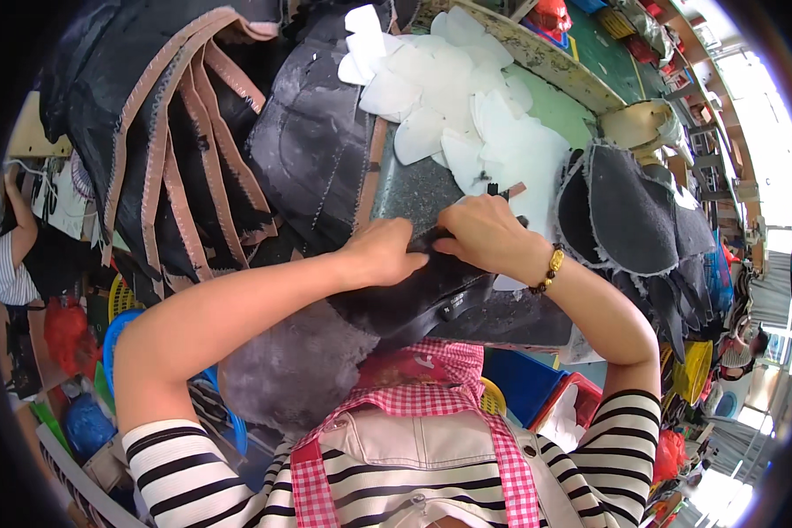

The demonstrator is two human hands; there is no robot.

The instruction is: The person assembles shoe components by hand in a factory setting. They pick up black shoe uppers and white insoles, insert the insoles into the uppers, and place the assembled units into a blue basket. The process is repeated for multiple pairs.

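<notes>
Black, leather-like material lies across the near edge of the bench, with a small pale-marked tag on it. My left hand is closed on this black piece, its thumb pointing right. Just to the right, my right hand also grips it, fingers bent over the top and a beaded bracelet on the wrist. The fold between the two hands is partly hidden by my fingers. Beyond my right hand, a short brown strip sticks out. A dark speckled work surface shows ahead of my hands.
White petal-shaped sheets are heaped at the back. Black pieces with brown stitched strips pile up on the left. Dark fuzzy-edged pieces stack on the right. Blue and red bins stand below the bench; another person's arm shows far left.
</notes>
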